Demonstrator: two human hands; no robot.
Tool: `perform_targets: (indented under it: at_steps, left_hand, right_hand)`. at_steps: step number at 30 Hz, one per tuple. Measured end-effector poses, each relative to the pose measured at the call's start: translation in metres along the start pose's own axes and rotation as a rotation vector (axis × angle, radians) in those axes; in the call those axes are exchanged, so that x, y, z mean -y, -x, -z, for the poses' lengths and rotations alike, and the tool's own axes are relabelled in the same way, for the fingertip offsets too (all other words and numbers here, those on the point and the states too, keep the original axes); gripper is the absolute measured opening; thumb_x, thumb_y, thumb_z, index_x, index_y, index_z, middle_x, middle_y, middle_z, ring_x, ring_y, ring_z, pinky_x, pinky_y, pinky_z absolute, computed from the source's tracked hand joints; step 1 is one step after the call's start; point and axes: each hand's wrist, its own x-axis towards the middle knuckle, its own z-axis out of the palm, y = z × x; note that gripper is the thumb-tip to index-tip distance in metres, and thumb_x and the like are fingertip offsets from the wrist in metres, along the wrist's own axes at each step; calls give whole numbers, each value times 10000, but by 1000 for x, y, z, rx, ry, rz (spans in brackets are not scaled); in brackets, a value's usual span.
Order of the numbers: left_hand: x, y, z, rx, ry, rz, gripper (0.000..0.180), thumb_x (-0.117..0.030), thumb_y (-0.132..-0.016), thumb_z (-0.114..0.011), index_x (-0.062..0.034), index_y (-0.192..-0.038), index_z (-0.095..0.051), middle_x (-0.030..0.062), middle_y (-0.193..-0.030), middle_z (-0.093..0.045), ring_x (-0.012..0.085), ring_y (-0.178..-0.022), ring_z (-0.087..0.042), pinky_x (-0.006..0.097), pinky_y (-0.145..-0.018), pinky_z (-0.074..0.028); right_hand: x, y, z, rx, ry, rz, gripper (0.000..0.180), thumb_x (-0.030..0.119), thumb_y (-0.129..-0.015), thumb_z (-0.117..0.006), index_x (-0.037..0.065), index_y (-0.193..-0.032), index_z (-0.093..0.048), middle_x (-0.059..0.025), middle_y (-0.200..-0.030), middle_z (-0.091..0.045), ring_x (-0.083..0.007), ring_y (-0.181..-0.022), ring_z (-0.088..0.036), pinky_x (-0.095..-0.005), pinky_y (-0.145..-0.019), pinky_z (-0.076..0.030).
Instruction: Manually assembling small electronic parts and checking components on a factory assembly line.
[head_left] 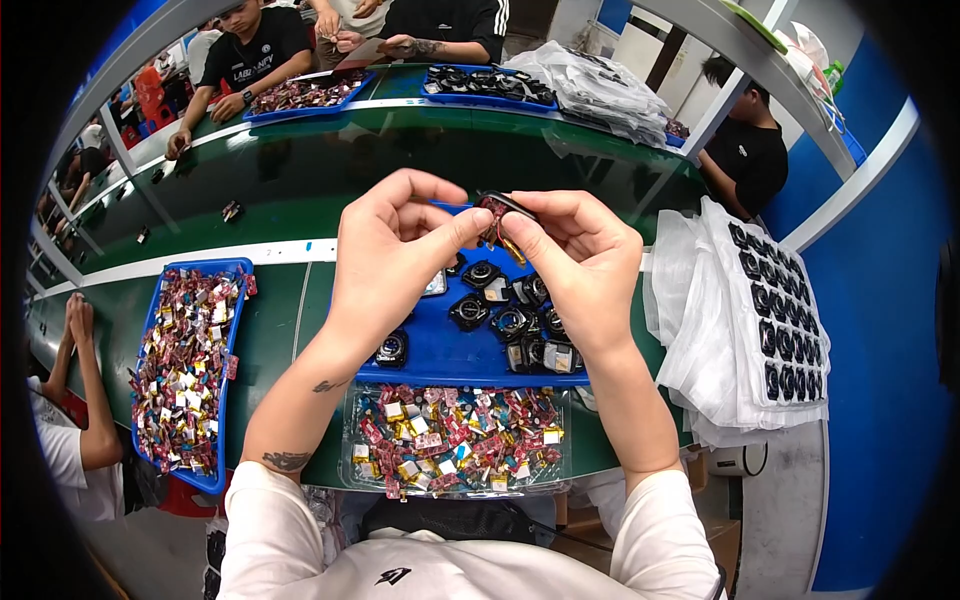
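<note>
Mid-frame, palms inward: right hand (pixel 592 245) pinches black case (pixel 517 205); left hand (pixel 385 240) thumb at red circuit board (pixel 491 207), grip unclear.

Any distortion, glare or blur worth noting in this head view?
Head view: black corners, and the far white rail bows; pale reflections on the green belt; left hand and right hand fairly sharp; fine detail of the small assembly between them hard to make out.
</note>
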Motion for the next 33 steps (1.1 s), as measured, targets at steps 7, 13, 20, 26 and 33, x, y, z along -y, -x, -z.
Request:
perform_targets:
  at_steps: [7,13,20,26,33]
  left_hand:
    - [11,-21,19,69,-25,-96,175,-145,-852,-697,8,-928,-659,36,-795,-671,49,-714,-592,194,-648,-464]
    - [62,-92,66,-129,-280,148,288,-313,-886,-646,-34,-956,-660,49,-873,-674,129,-818,-648,242,-717,-491]
    - [179,-173,77,-84,-632,466,298,-299,-844,-683,-12,-924,-669,82,-822,-697,129,-603,-648,288,-549,-517]
    - [199,-190,86,149,-937,420,313,-351,-775,-714,-61,-892,-708,105,-862,-704,198,-711,-690,308,-675,-537]
    - [157,-145,80,-125,-1140,-69,282,-293,-823,-625,-89,-1005,-697,148,-926,-692,313,-895,-661,397,-786,-517]
  right_hand:
    - [16,-10,25,52,140,0,156,36,-842,-652,-17,-987,-673,-86,-973,-681,-135,-869,-653,-245,-768,-526]
    - [34,-13,52,-66,223,141,111,49,-854,-634,-14,-938,-672,-72,-925,-688,-113,-825,-645,-241,-748,-507]
    - [43,-11,51,-88,327,217,94,41,-829,-645,-21,-897,-669,-85,-829,-693,-121,-776,-655,-240,-724,-492]
    - [44,-10,57,-78,403,285,88,44,-804,-649,-25,-855,-667,-82,-742,-686,-124,-693,-657,-242,-655,-492]
    - [41,-10,62,18,479,288,106,76,-852,-636,-17,-887,-672,-65,-768,-687,-101,-732,-660,-217,-681,-485]
